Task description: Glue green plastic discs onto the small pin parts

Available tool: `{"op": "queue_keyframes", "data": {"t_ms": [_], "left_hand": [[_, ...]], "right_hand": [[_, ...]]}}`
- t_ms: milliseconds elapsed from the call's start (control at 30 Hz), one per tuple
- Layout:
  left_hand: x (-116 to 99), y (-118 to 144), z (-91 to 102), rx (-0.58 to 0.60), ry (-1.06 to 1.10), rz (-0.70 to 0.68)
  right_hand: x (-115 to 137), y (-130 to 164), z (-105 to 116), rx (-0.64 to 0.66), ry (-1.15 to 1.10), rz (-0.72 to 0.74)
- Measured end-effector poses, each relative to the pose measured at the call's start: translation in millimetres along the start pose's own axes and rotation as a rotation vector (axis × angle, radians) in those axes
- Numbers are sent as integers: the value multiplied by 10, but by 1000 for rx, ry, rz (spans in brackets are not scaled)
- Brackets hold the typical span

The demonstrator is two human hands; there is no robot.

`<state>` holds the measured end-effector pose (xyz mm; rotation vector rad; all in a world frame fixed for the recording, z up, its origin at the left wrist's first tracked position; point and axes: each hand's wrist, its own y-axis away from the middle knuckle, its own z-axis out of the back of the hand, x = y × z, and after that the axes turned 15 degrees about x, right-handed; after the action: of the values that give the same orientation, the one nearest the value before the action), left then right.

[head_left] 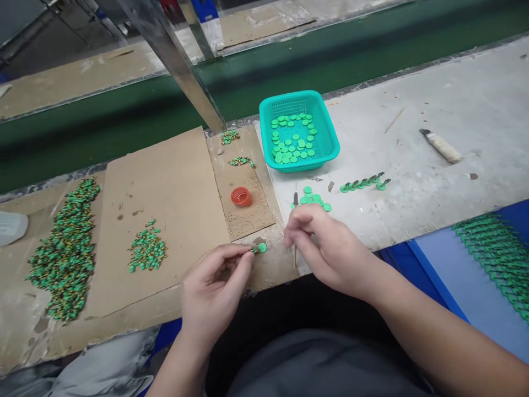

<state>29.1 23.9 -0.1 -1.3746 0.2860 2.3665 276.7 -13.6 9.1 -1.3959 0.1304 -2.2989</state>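
My left hand point(219, 286) is closed, pinching a small green-and-brown piece between thumb and forefinger. A round green disc point(262, 248) is at the end of that piece, just beyond the fingertips. My right hand point(324, 242) is closed around a thin brush-like tool point(295, 198), its dark end pointing away from me and its light handle showing below the fingers. Loose green discs point(316, 198) lie just beyond my right hand. A small red cup point(241, 197) stands on speckled cardboard ahead of my left hand.
A turquoise basket point(333, 138) holds many green discs. Discs with upright dark pieces point(363, 183) stand in a row at right, near a wrapped knife-like tool point(442, 146). Piles of small green-and-gold pieces point(68, 253) lie left. A metal post point(177, 60) rises behind the cardboard.
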Motion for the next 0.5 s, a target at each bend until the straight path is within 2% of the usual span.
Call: {"op": "queue_keyframes", "data": {"t_ms": [133,300,500], "left_hand": [[-12,-14,-48,-15,-11,33],[-19,-14,-62,-2,-41,59],[9,4,-55,-7,-91,41]], "right_hand": [[-67,-16,-82,-107,-73,-5],[-56,-9,4,-13,-4,-57],[-77,7,12,-29,-7,-55]]}}
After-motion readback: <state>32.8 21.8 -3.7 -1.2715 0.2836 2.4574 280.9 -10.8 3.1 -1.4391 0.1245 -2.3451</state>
